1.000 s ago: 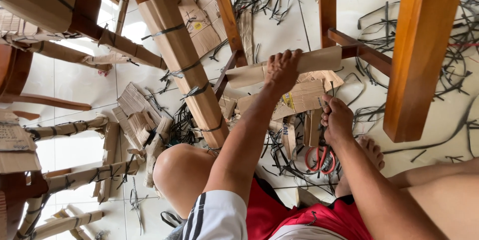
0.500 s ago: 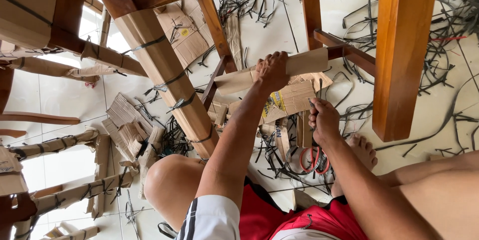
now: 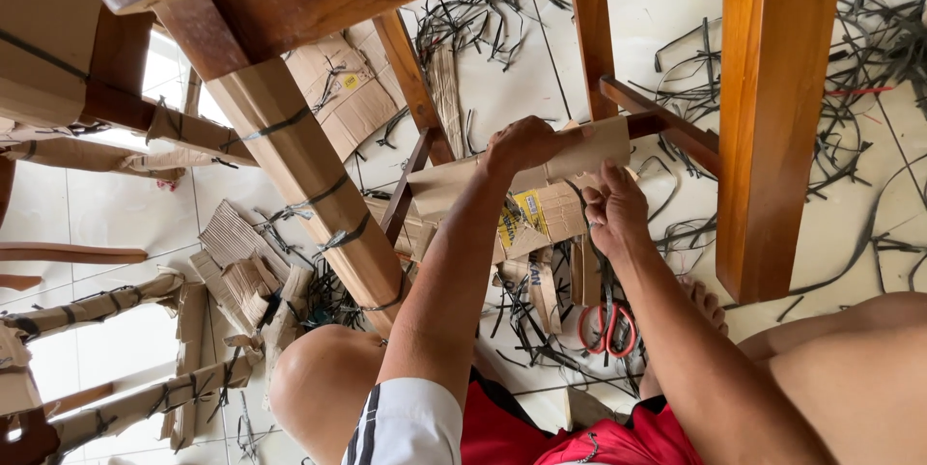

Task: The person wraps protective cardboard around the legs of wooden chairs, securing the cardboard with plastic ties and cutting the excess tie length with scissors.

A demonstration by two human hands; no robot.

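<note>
Left hand [image 3: 521,144] gripping cardboard wrap [image 3: 579,151] on chair rung [image 3: 666,127]. Right hand [image 3: 613,209] touching wrap's lower edge, fingers seemingly closing on it. Red-handled scissors [image 3: 606,328] lying on floor [image 3: 521,79].

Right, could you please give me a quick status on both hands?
Left hand gripping cardboard wrap on chair rung. Right hand at wrap's lower edge. Red-handled scissors on floor.

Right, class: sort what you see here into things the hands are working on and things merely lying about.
In hand: left hand gripping cardboard wrap on chair rung; right hand beside it.

Lying about: red scissors, black strap offcuts, cardboard scraps, wrapped chair leg.
</note>
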